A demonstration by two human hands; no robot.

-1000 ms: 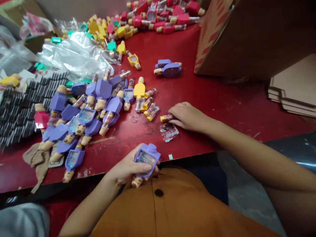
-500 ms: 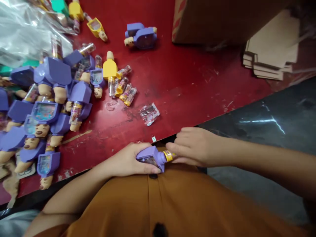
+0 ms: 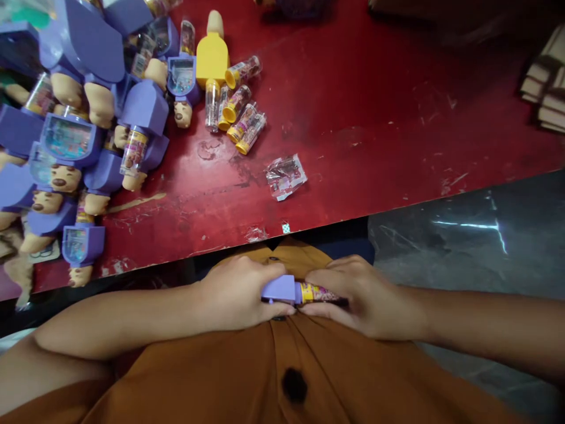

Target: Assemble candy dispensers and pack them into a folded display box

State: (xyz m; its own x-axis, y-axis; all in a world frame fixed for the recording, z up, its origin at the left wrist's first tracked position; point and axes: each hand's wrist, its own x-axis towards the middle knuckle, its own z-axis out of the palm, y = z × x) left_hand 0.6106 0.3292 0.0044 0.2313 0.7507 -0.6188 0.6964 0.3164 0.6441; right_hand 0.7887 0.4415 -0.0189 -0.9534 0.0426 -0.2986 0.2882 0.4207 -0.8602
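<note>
My left hand is wrapped round a purple plastic toy, whose far end is hidden in the palm. A clear tube with a yellow, printed label joins the toy's right end. My right hand grips that tube between thumb and fingers. Both hands are close together in front of the brown shirt, just below the table edge. On the table above them lies a crumpled clear wrapper.
Purple toys with bear heads are heaped on the left of the red table. Beside them are a yellow toy and several small labelled tubes. Cardboard pieces are stacked at the far right.
The view has tilted down and come closer to the table edge. My right hand has turned and now wraps the tube lower down; my left hand still holds the purple toy.
</note>
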